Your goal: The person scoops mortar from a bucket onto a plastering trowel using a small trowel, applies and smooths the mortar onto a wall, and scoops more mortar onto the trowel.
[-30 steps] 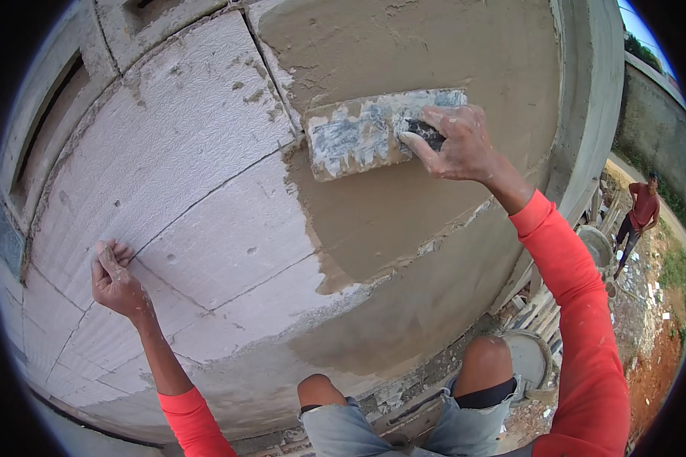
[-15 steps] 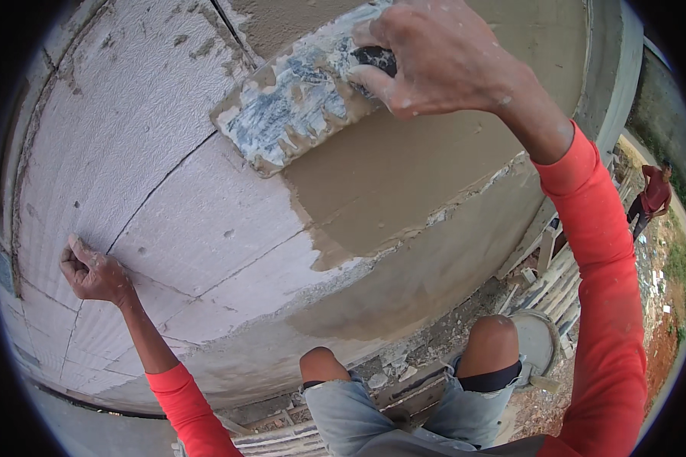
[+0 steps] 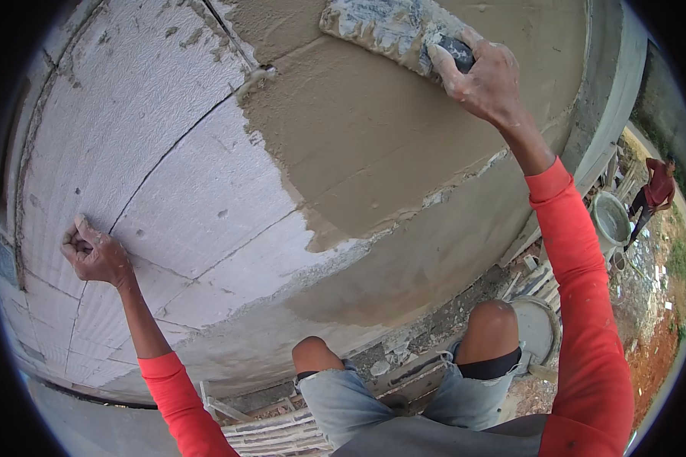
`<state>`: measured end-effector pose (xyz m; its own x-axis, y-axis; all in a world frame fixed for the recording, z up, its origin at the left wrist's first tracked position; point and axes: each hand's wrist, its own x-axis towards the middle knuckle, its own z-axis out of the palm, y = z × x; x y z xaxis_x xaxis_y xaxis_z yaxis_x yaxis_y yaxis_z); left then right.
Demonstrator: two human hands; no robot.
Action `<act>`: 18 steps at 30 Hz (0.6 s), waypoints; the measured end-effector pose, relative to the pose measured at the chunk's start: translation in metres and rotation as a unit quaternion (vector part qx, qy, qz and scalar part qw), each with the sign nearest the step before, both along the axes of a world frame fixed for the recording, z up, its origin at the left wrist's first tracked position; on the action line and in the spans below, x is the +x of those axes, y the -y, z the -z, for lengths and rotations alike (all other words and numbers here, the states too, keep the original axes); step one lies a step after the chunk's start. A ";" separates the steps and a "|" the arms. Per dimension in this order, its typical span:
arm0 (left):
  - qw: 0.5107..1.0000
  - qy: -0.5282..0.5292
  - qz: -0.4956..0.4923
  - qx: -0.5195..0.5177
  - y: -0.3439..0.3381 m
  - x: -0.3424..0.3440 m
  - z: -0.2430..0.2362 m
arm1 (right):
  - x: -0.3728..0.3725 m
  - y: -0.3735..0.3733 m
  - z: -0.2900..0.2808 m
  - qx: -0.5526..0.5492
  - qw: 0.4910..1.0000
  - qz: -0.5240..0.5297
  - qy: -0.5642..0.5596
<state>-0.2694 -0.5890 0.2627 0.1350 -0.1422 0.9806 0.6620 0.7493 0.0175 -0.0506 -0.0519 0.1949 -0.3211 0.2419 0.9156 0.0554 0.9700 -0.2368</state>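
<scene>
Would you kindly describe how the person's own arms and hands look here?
The left sleeve and right sleeve are long, bright red and plain, with cuffs ending short of the wrists. The left hand and right hand are gloveless, with pale smears on the fingers.

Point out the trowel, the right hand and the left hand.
Trowel (image 3: pixel 385 26): head view, on its smeared blade.
Right hand (image 3: pixel 491 81): head view, on its middle, between knuckles and wrist.
Left hand (image 3: pixel 101 259): head view, on its middle, behind the curled fingers.

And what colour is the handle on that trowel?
The handle is blackish with pale smears; the head view shows it.
</scene>
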 end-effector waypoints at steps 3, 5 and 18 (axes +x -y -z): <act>1.000 -0.001 0.008 0.019 0.003 -0.009 0.001 | -0.010 0.021 0.032 0.036 0.997 -0.004 0.074; 1.000 0.012 -0.010 0.018 0.006 -0.002 -0.008 | -0.002 0.031 0.097 0.091 0.987 -0.030 0.131; 0.998 -0.015 -0.063 -0.011 0.062 -0.053 -0.014 | 0.035 -0.001 0.188 0.233 0.965 -0.056 0.107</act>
<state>-0.3224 -0.6513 0.2770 0.1807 -0.1007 0.9784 0.5633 0.8260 -0.0190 -0.0160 -0.0509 0.0073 -0.5146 -0.2279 0.8266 -0.0573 0.9710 0.2320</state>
